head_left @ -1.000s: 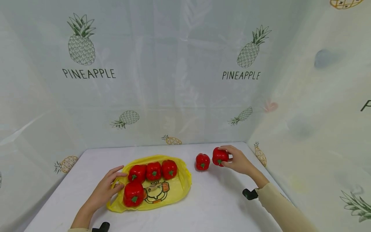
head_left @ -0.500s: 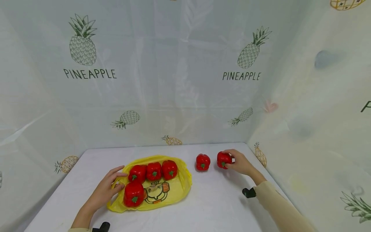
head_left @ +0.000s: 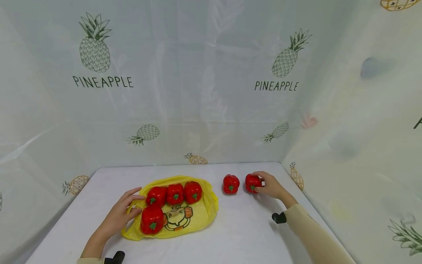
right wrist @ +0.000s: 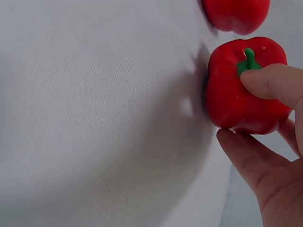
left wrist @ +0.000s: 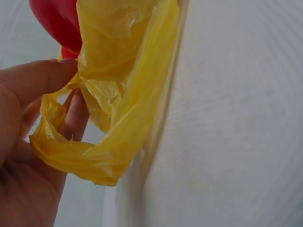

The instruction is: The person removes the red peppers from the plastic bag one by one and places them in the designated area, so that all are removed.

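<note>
My right hand (head_left: 273, 186) holds a red bell pepper (right wrist: 232, 104) at the table's back right, thumb by its green stem and fingers round the side. The pepper stands low at the table surface. Just left of it sits another red bell pepper (head_left: 230, 184), apart from it. On the left, my left hand (head_left: 119, 214) pinches the edge of a yellow plastic bag (left wrist: 142, 90), whose loop hangs over the fingers. Several red bell peppers lie on the bag: a row of three along its back, and one nearer bell pepper (head_left: 152, 220) beside my left thumb.
A white-covered table (head_left: 237, 234) carries everything. Behind it hangs a pale curtain (head_left: 197, 91) printed with pineapples, and a similar sheet (head_left: 362, 165) runs along the right side. Black straps (head_left: 279, 218) sit at the wrists.
My right hand has lowered the bell pepper to the table, shifting it first right, then slightly back left. The left hand and bag have stayed in place.
</note>
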Demonstrator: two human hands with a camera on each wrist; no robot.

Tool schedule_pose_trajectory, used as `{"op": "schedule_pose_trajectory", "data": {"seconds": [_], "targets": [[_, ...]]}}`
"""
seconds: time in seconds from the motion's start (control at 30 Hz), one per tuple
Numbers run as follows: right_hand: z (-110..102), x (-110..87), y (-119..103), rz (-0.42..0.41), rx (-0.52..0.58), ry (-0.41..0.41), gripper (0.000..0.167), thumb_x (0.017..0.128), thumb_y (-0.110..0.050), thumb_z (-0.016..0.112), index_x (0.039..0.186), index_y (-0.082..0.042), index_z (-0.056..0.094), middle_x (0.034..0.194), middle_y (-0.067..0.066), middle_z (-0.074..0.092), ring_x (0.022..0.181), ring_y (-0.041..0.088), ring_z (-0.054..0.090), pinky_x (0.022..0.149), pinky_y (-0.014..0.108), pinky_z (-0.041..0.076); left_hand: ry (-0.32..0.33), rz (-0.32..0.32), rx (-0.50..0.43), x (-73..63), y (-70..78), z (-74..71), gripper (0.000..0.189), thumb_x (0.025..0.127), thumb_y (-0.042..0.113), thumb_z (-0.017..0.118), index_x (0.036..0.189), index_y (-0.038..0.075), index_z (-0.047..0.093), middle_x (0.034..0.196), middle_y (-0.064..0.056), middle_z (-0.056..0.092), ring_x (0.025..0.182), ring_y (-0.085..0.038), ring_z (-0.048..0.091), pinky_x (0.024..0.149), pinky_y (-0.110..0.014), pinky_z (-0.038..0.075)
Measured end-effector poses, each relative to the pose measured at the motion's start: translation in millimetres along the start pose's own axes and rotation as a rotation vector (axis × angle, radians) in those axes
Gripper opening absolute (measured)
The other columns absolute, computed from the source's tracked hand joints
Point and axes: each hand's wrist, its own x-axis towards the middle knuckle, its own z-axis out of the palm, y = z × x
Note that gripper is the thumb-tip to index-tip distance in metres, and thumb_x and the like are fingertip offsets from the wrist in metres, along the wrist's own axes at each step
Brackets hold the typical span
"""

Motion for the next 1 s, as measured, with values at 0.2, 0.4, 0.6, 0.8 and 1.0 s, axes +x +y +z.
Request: {"op": "schedule_pose_trajectory", "data": {"seconds": [0.2,0.4,0.6,0.8,1.0], "targets": [[0.7,2.6,1.9,0.017,-0.006,-0.017,0.053,0.091,0.001,0.078,0.141,-0.001,0.061,0.143,0.025,0.06,0.126,0.049,0.059,0.101,0.062,0.056,-0.003,-0.002,-0.005,0.3,-2.5,1.3,0.034,0.098,0.008,0.076,0.13,0.016,0.069,0.164,-0.014,0.041,0.147,-0.049,0.042,0.11,-0.065,0.044],[0.4,3.3,2.6,0.014,-0.008,-0.038,0.053,0.091,0.002,0.076,0.142,-0.001,0.059,0.144,0.024,0.06,0.128,0.048,0.058,0.102,0.062,0.055,-0.002,0.003,-0.011,-1.0,-1.9,1.1,0.033,0.098,0.007,0.076,0.13,0.015,0.069,0.164,-0.014,0.041,0.147,-0.049,0.042,0.109,-0.065,0.044],[-1.7,3.7,2.0,0.019,0.007,-0.071,0.055,0.093,0.0,0.076,0.144,-0.003,0.057,0.148,0.025,0.058,0.128,0.049,0.058,0.103,0.065,0.054,0.001,0.005,-0.007,0.5,-2.4,0.0,0.034,0.098,0.008,0.076,0.13,0.016,0.069,0.165,-0.014,0.04,0.147,-0.049,0.042,0.109,-0.064,0.044],[-3.3,3.3,1.8,0.023,0.0,-0.082,0.056,0.093,-0.001,0.077,0.145,-0.004,0.057,0.151,0.027,0.054,0.127,0.05,0.058,0.1,0.061,0.057,-0.003,0.003,-0.005,0.7,-3.9,0.7,0.034,0.098,0.008,0.076,0.13,0.016,0.069,0.165,-0.014,0.04,0.147,-0.049,0.042,0.109,-0.063,0.043],[-3.9,2.7,2.2,0.0,-0.008,-0.058,0.055,0.093,0.004,0.075,0.145,-0.002,0.058,0.15,0.028,0.054,0.128,0.05,0.057,0.095,0.057,0.061,-0.004,-0.012,-0.008,0.6,-2.0,0.1,0.034,0.097,0.007,0.076,0.13,0.015,0.069,0.165,-0.014,0.039,0.148,-0.049,0.041,0.109,-0.061,0.043]]}}
